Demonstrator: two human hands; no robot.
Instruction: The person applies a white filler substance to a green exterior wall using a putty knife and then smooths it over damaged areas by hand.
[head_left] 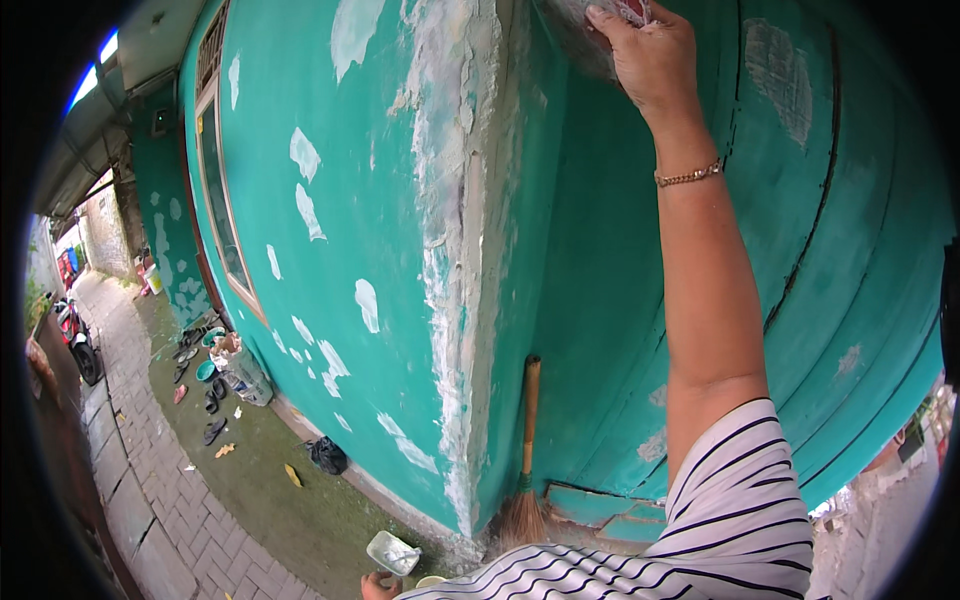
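My right hand (655,62) is raised high at the top edge, beside the upper part of the wall corner. Its fingers are closed around a red thing smeared with whitish paste (634,10), mostly cut off by the frame, so its kind does not show. The wall corner (470,250) carries a long rough strip of white and grey filler. Low at the bottom edge, only some fingers of my left hand (379,587) show, right by a small white tray (393,553) with white paste in it. Whether those fingers grip the tray I cannot tell.
A broom (530,420) leans in the recess right of the corner. Along the green wall's foot lie a black bag (326,455), a filled sack (243,375) and several sandals (214,430). A pale round rim (431,581) shows by the tray. A motorbike (78,340) stands farther down the paved alley.
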